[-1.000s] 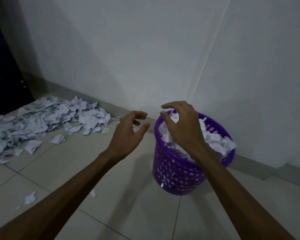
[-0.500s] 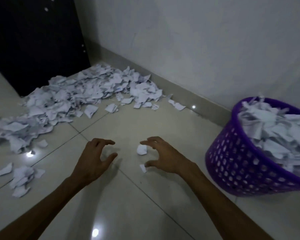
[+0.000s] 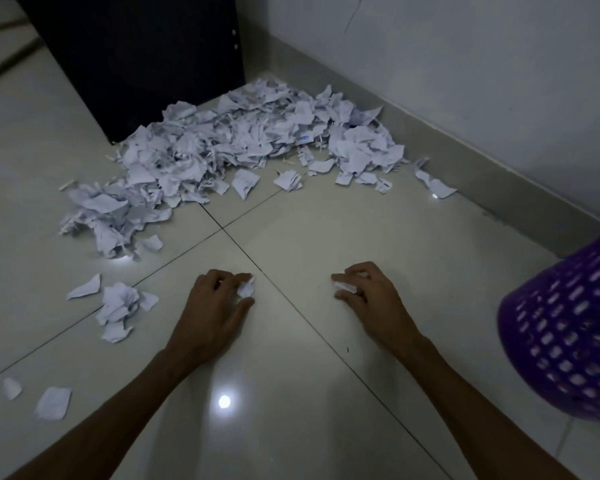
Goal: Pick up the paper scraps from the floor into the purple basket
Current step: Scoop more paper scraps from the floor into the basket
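Note:
A big heap of white paper scraps (image 3: pixel 236 147) lies on the tiled floor against the wall and a dark cabinet. My left hand (image 3: pixel 212 306) is down on the floor, its fingers curled round a small crumpled scrap (image 3: pixel 246 289). My right hand (image 3: pixel 364 296) pinches another small scrap (image 3: pixel 343 287) on the floor. The purple basket (image 3: pixel 568 327) stands at the right edge, partly cut off; its contents are out of view.
Loose scraps lie left of my left hand (image 3: pixel 118 306) and near the lower left corner (image 3: pixel 52 401). A dark cabinet (image 3: pixel 136 57) stands at the back left. The wall skirting (image 3: pixel 482 174) runs along the right. Bare glossy tiles lie between my arms.
Both hands have dropped to the floor and closed on small scraps. The view has swung left, so the basket has slid to the right edge.

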